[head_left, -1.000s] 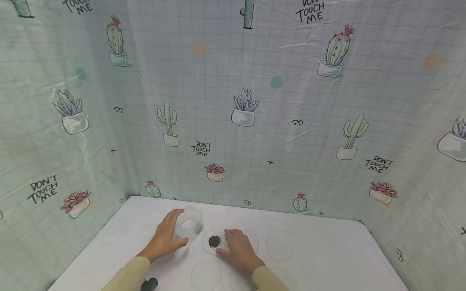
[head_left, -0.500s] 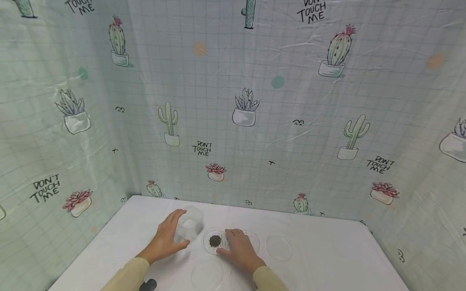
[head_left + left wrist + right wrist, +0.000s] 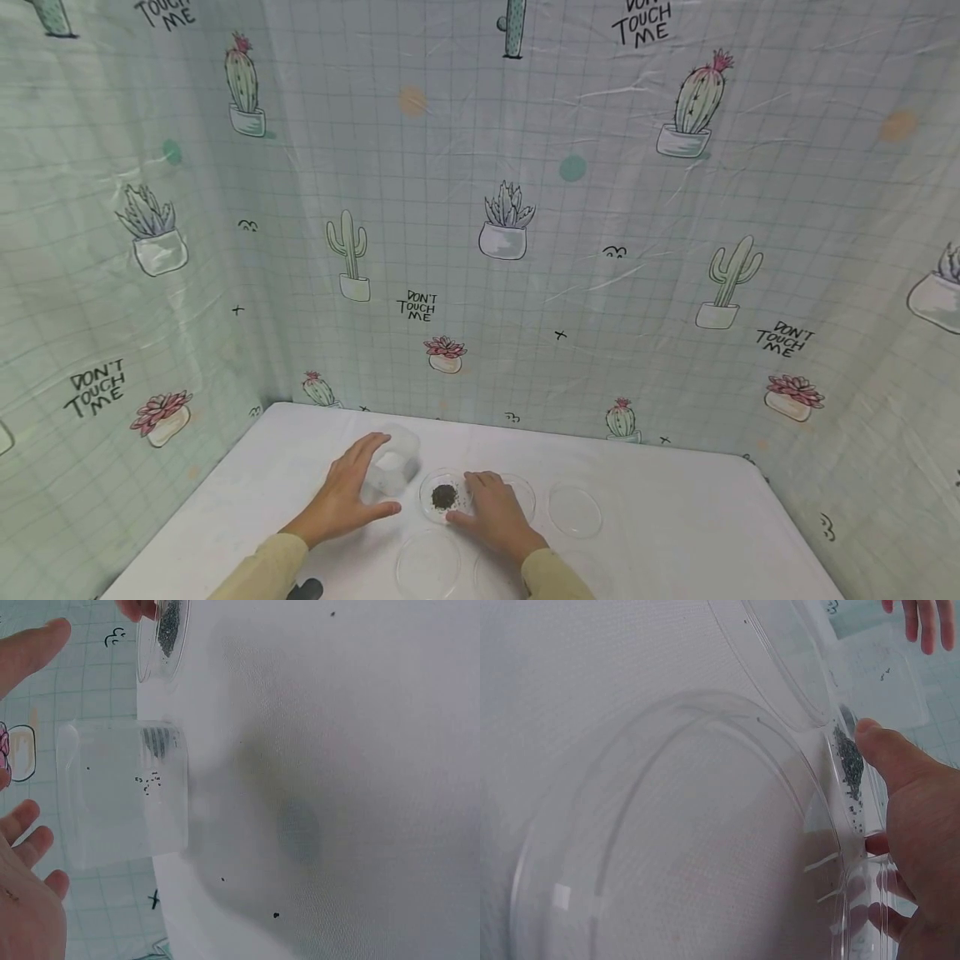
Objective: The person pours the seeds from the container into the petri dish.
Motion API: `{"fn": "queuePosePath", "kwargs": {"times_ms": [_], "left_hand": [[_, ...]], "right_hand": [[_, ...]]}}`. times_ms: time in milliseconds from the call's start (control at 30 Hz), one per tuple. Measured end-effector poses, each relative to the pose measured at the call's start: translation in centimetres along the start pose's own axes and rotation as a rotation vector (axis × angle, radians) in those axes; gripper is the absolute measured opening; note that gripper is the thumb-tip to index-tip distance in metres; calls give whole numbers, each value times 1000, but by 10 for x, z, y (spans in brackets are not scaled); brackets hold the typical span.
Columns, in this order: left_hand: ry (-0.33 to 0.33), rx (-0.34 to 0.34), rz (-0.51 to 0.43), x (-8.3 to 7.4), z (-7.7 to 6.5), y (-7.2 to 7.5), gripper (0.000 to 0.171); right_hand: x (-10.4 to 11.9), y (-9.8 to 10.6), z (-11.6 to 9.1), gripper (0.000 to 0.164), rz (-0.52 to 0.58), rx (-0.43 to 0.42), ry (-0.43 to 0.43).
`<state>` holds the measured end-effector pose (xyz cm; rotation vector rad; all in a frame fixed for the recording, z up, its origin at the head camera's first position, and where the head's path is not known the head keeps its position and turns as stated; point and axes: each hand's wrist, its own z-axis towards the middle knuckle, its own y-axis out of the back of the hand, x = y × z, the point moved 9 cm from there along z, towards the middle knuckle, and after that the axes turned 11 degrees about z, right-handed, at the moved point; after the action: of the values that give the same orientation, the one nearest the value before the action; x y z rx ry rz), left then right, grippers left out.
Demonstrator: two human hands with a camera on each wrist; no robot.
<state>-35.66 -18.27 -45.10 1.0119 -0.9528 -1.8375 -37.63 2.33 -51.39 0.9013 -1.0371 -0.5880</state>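
Note:
A clear petri dish (image 3: 425,508) on the white table bears a small heap of dark granules (image 3: 445,497). My right hand (image 3: 495,515) holds this dish at its right side; the thumb (image 3: 877,746) lies at the rim, with fingertips on the far side. To the left stands a translucent plastic container (image 3: 401,462), with a few dark specks seen through its wall in the left wrist view. My left hand (image 3: 341,492) is beside the container, thumb and fingers spread. In the left wrist view a gap shows between those fingers (image 3: 34,844) and the container.
Other clear round dishes or lids lie about: one at the front (image 3: 427,567), one at the right (image 3: 574,511), another partly behind my right hand. A black object (image 3: 306,590) sits at the front left. A cactus-print sheet (image 3: 525,333) rises behind the table.
My left thumb has spread outward and the left fingertips have shifted slightly right. My right hand and the dish of granules have stayed where they were.

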Motion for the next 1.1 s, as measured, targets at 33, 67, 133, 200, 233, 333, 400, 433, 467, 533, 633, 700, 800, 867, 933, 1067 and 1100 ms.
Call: {"fn": "queuePosePath", "kwargs": {"times_ms": [33,67,133,200,233,333,400,433,467,533,633,700,800,867,933,1067,1100], "left_hand": [[-3,3,-2,-1,0,0,100],[-6,4,-3,-1,0,0,100],[-12,9,-13,-2,-1,-1,99],[-18,13,-29,-3,-2,-2,99],[-20,15,-35,-3,-2,-2,98],[-26,26,-53,-5,-3,-3,95],[-33,32,-68,-7,-5,-3,94],[-38,34,-73,-8,-5,-3,93],[-44,35,-79,-9,-6,-3,93],[-58,33,-87,-11,-7,-2,92],[-79,30,-88,-14,-8,-3,91],[-92,32,-91,-15,-9,-3,91],[-107,38,-111,-19,-11,-3,91],[-114,46,-121,-20,-12,-3,91],[-120,56,-133,-22,-13,-4,90],[-139,63,-128,-26,-14,-4,88],[-144,62,-129,-27,-15,-4,88]], "right_hand": [[0,0,0,74,0,0,0],[0,0,0,74,0,0,-1],[-1,0,0,74,-5,-1,-2],[-1,0,1,74,-9,-4,0],[-1,0,1,74,-12,-5,0],[-1,-1,1,74,-14,-6,4],[-1,-1,1,74,-17,-4,7],[-1,-1,0,74,-17,-3,7],[-1,-1,0,75,-18,-2,8],[-1,-1,0,75,-20,0,11],[-2,-1,1,76,-24,4,6],[-3,-2,1,76,-29,7,6],[-4,-3,1,77,-33,16,-2],[-4,-3,2,77,-31,19,-3],[-4,-3,2,77,-31,23,-3],[-4,-3,3,77,-32,21,2],[-4,-3,3,77,-35,23,0]]}}
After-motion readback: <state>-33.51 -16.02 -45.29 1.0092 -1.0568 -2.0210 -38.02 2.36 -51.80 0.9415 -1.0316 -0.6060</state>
